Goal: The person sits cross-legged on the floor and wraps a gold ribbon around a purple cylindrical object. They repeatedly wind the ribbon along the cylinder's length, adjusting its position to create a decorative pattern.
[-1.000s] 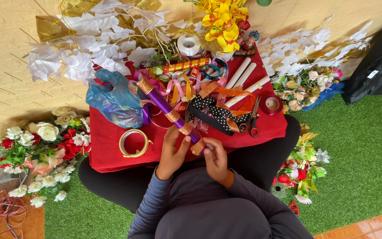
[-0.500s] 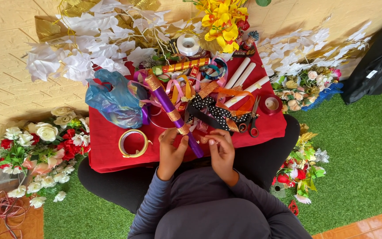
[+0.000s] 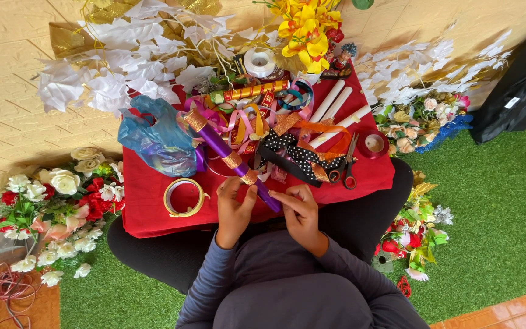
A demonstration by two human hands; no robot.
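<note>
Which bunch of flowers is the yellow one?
The yellow flowers at the top, behind the red table. The bunch at left is white and red; the bunch at right is pale pink and cream.

1. A makeshift floral-craft corner set up on the ground, not a shop counter; the person sits on green artificial turf [image 3: 494,207] against a pale textured wall [image 3: 7,79].
2. A low table under a red cloth [image 3: 147,207] serves as workbench; it is heaped with ribbon spools [image 3: 259,62], loose ribbons [image 3: 245,122], scissors [image 3: 349,164] and rolled paper tubes [image 3: 336,103].
3. Artificial blooms ring the spot: white leaf sprays [image 3: 111,67], yellow flowers [image 3: 305,30], rose bunches [image 3: 62,201] lying on the turf.
</note>
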